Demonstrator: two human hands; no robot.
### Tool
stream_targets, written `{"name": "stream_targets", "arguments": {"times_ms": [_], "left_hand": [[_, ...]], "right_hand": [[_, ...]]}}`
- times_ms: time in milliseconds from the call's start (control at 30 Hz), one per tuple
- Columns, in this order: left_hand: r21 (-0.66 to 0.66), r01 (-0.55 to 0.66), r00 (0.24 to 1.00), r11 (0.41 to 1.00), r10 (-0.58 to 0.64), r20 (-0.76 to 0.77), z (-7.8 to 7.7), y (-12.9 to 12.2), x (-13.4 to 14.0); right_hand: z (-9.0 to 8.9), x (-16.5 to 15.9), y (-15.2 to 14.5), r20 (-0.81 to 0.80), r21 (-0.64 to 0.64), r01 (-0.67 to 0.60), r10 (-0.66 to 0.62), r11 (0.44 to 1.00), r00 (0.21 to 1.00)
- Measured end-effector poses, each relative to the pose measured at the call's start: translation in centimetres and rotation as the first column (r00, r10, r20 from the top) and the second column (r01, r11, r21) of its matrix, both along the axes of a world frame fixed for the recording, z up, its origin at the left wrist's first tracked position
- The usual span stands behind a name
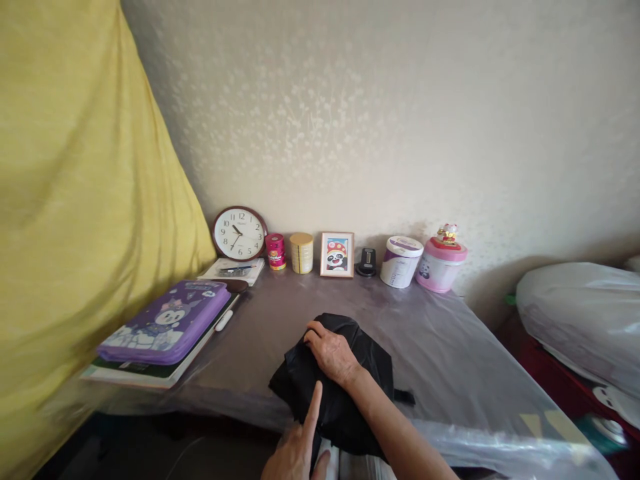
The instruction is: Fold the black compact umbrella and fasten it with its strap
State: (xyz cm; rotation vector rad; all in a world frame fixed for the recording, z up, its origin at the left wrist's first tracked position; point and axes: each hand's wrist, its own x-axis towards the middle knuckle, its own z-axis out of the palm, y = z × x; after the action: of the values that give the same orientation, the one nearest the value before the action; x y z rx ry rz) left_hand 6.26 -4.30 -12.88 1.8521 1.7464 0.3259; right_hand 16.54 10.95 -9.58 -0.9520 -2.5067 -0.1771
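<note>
A right hand [333, 355] curls its fingers over a crumpled black fabric bundle [345, 415] at the near edge of a grey, plastic-covered table [450, 353] — the left hand [294, 450], index finger extended, just below; whether either grips cannot be told.

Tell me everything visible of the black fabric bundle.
The black fabric bundle looks thin, smooth and slightly shiny, with loose, angular folds. A short black strap sticks out, picture right. It is at the near edge of the table. The right hand lies over it; the left hand is at its near side.
</note>
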Motion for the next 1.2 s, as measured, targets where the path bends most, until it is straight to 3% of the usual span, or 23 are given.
{"name": "stream_targets", "arguments": {"times_ms": [167, 433, 633, 800, 1000, 1100, 1200], "left_hand": [[-0.040, 0.028, 0.984, 0.999, -0.035, -0.174, 0.1, 1.0, 0.6], [-0.028, -0.021, 0.988, 0.999, 0.017, -0.154, -0.5, 1.1, 0.9], [-0.076, -0.039, 0.986, 0.996, 0.026, -0.166, -0.4, 1.3, 1.3], [-0.085, -0.113, 0.983, 0.990, 0.099, -0.156, -1.0, 1.0, 1.8], [-0.011, -0.152, 0.977, 0.988, 0.148, -0.156, -1.8, 0.7, 2.0], [-0.032, -0.159, 0.975, 0.987, 0.152, -0.160, -1.6, 0.7, 1.9], [-0.029, -0.164, 0.974, 0.986, 0.157, -0.164, -1.5, 0.7, 1.9]], "right_hand": [[-0.3, 0.2, 0.0, -0.017, 0.007, -0.024, 0.024, 1.000, 1.000], [-0.2, 0.3, 0.1, -0.072, -0.010, -0.069, 0.068, 0.998, 0.995], [0.4, 2.4, -2.6, -0.275, 0.023, -0.228, 0.226, 0.973, 0.935], [-0.5, 4.8, -4.3, -0.218, 0.010, -0.334, 0.328, 0.943, 0.919], [-1.3, 5.4, 0.9, -0.199, 0.090, -0.160, 0.176, 0.983, 0.964], [-1.2, 5.8, 4.2, -0.195, 0.099, 0.018, 0.002, 0.995, 0.981], [-0.5, 6.1, 5.0, -0.255, 0.113, 0.201, -0.167, 0.973, 0.952]]}}
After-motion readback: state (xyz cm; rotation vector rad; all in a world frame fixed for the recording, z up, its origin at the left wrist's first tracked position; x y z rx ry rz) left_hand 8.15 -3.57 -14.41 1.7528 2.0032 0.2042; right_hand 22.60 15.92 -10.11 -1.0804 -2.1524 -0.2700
